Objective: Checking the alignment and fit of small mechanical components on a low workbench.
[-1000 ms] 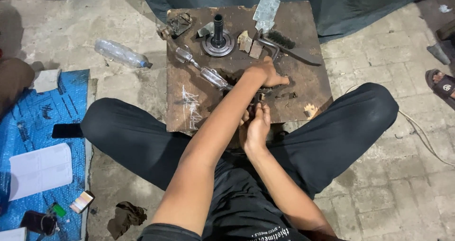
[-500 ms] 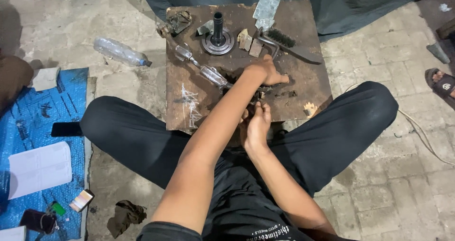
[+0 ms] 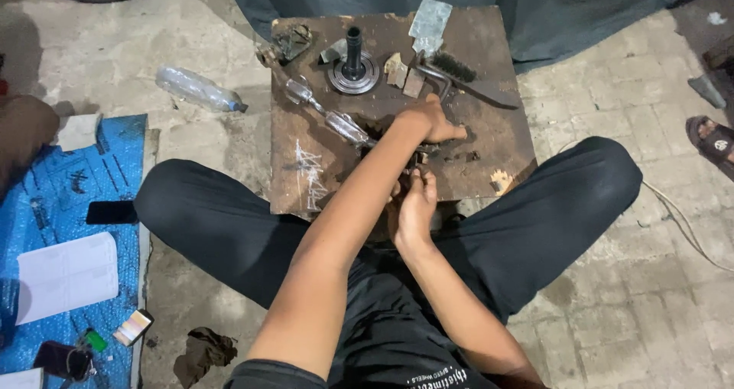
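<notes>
Black phone [image 3: 112, 212], small colourful box [image 3: 133, 327], white sheet [image 3: 67, 275] on blue mat [image 3: 46, 205].

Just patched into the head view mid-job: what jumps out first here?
Both hands meet at the near edge of the rusty square metal plate: left hand pressed flat, right hand gripping a small dark metal part. Behind them stands a black shaft on a round steel hub. A clear plastic bottle lies on the floor, left.

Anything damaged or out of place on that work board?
Yes: the wooden board is chipped at its near right corner, raw wood showing. A clear plastic bottle lies on its side on the paved floor. The left hand and right hand hide the small part.
</notes>
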